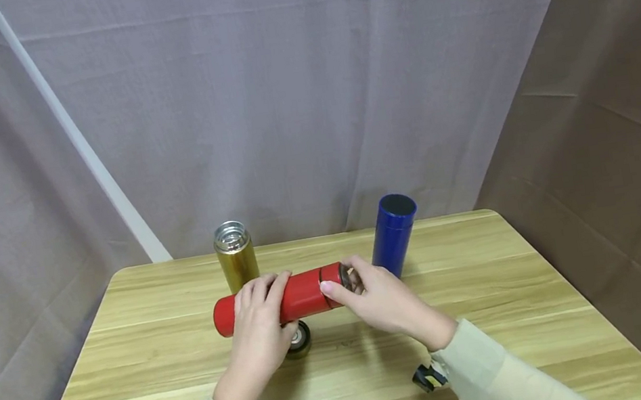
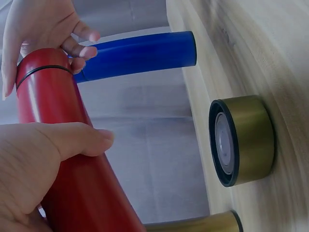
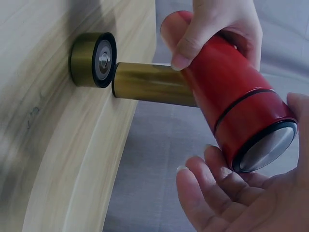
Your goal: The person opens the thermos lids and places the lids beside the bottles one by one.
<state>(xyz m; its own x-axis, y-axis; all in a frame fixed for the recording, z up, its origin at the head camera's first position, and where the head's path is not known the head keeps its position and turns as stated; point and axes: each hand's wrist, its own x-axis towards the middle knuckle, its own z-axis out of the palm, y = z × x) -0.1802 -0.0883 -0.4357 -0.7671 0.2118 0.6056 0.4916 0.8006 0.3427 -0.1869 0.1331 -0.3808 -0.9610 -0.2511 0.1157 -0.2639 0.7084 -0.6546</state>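
A red thermos (image 1: 303,296) is held nearly level above the table, its lid (image 3: 256,123) on and pointing right. My left hand (image 1: 256,311) grips its body from above, with the thumb across the near side in the left wrist view. Around the lid end is my right hand (image 1: 379,294). Its fingers are spread and loosely bent, with the thumb beside the lid and the fingertips at its far edge; how firmly they touch is unclear. Below the thermos, a gold lid (image 2: 253,140) lies with its inside facing up, partly covered by my left hand in the head view.
A gold thermos (image 1: 238,263) without a lid stands at the back left, its steel mouth showing. Upright at the back right is a blue thermos (image 1: 393,234) with a dark top, close behind my right hand. Grey curtains (image 1: 293,94) hang behind the wooden table (image 1: 152,360).
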